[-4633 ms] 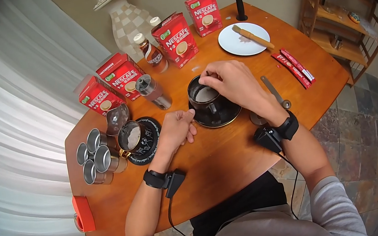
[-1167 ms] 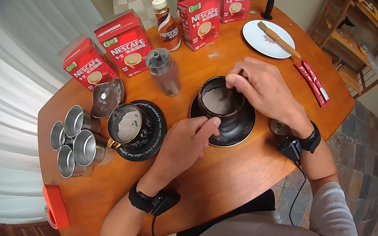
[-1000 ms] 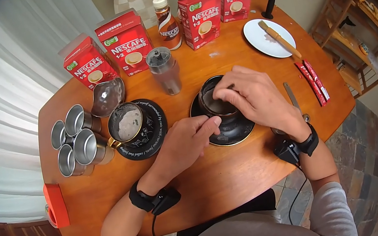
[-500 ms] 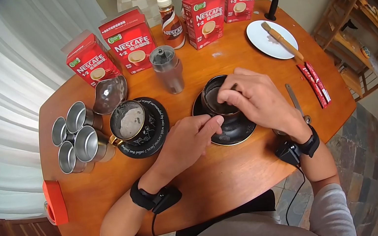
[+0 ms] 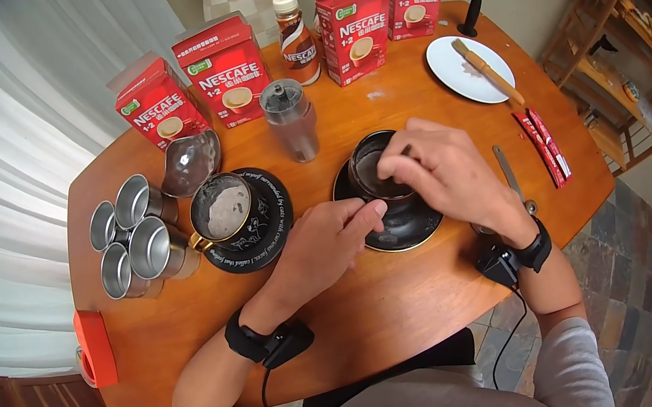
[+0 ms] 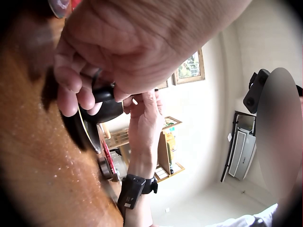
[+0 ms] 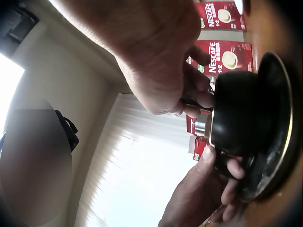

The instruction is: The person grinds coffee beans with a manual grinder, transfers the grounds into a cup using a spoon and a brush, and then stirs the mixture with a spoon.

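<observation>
A black cup (image 5: pixel 369 147) with a gold rim stands on a black saucer (image 5: pixel 405 234). My left hand (image 5: pixel 331 241) grips its handle, fingers round it and thumb at the rim, as the right wrist view shows. Over the cup's mouth, my right hand (image 5: pixel 451 167) pinches a thin dark utensil (image 5: pixel 407 150), whose lower end is hidden inside. What shows of the cup's contents is greyish brown. Left of it, a second black cup (image 5: pixel 211 191) with a gold handle holds pale powder, on a black saucer with white lettering (image 5: pixel 268 243).
Several red Nescafe boxes (image 5: pixel 226 82), bottles (image 5: pixel 298 44) and a coffee grinder (image 5: pixel 291 123) stand behind. Metal cups (image 5: pixel 157 249) and a dark bowl (image 5: pixel 190 166) are at left. At right lie a white plate (image 5: pixel 452 83) with a brush (image 5: pixel 490 72), red sachets (image 5: pixel 541 148) and a measuring spoon (image 5: pixel 505 166).
The right hand has shifted slightly about the cup, the utensil changing position, while the left hand keeps its hold. The contents looked paler in the oldest frame. The head view has shifted.
</observation>
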Demonstrator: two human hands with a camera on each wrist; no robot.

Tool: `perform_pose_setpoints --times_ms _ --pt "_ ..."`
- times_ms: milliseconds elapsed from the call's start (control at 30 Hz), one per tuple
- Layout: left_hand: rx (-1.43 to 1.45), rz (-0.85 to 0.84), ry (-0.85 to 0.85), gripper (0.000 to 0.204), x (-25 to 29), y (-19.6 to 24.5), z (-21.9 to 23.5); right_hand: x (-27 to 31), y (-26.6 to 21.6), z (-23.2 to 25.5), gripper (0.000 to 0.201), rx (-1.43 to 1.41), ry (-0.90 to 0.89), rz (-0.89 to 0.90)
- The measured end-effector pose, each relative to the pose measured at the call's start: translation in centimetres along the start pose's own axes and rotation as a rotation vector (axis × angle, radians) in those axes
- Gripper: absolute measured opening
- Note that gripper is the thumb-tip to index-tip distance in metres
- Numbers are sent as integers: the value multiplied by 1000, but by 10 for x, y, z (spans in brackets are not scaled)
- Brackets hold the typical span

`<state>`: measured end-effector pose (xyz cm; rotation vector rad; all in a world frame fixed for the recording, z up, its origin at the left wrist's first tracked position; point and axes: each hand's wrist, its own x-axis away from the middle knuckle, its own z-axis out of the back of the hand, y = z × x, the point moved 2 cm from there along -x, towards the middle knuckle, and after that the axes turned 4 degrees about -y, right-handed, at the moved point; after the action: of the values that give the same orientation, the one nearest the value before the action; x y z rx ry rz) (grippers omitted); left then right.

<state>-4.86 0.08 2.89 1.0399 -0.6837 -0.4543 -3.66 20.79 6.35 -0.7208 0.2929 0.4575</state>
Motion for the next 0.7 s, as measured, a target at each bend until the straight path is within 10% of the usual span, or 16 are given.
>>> perform_pose_setpoints --times_ms 67,200,333,467,600,700 --pt "-4 0 -3 45 -1 -1 -1 -1 -1 -4 20 76 65 133" --pt "-8 7 3 45 -1 0 -1 1 3 11 17 23 -57 -189" --pt "-11 11 2 44 -1 -2 -1 0 0 -5 21 48 56 100" --pt "-3 10 1 44 0 -1 0 0 1 9 19 30 -62 -204" --pt "-4 6 1 44 0 -1 -1 0 1 -4 21 50 58 83" --pt "-3 7 -4 44 -1 0 -1 0 1 7 20 70 -12 -119"
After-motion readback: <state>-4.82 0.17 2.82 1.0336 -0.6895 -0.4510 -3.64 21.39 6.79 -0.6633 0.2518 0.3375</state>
